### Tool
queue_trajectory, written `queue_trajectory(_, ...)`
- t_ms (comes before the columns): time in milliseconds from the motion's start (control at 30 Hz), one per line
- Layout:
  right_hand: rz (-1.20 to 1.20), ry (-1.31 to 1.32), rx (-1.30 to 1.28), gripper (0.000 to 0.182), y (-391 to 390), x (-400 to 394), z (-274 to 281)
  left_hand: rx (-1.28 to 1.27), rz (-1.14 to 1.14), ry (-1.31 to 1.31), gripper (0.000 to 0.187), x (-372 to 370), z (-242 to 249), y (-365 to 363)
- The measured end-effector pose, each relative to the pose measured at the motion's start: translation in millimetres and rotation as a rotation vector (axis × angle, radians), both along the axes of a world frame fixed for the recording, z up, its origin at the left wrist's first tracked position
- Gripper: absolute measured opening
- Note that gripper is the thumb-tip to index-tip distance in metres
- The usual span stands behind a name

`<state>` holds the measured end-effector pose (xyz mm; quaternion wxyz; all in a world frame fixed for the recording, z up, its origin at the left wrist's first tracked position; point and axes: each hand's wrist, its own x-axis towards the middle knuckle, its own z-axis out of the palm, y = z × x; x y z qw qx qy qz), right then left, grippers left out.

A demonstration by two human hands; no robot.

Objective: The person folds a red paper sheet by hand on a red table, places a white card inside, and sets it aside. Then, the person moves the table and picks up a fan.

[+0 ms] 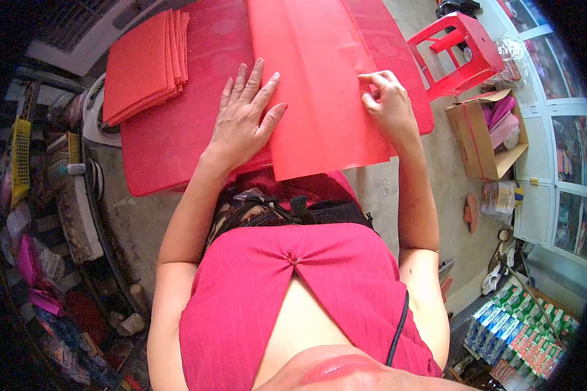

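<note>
A long sheet of red paper (326,111) lies lengthwise on the red-covered table (169,153), its near end hanging over the front edge. My left hand (246,114) is open, with fingers spread flat across the sheet's left edge and the table cover. At the sheet's right edge, my right hand (390,104) is closed, thumb and curled forefinger pinching the paper. Farther left on the table rests a stack of folded red paper pieces (140,65), some fanned out along their right side.
Beyond the table's right side is a red plastic stool (460,55). Near it sits an open cardboard box (479,140) with pink material inside. Glass-fronted cabinets (535,137) line the right, with several small cartons (515,332) below. Cluttered shelving and a yellow basket (21,159) stand left.
</note>
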<state>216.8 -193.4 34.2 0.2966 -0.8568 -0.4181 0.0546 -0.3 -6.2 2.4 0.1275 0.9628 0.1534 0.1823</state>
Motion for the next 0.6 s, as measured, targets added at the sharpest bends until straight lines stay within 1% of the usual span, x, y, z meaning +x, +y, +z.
queue_trajectory(100,-0.013,0.038,-0.004,0.031,-0.1,0.9,0.9,0.008,-0.002,-0.007,0.055,-0.3,0.3,0.0)
queue_trajectory(600,-0.049,0.055,0.024,0.029,-1.3,5.0,1.7,0.086,0.009,0.081,0.058,-0.2,1.0,-1.9)
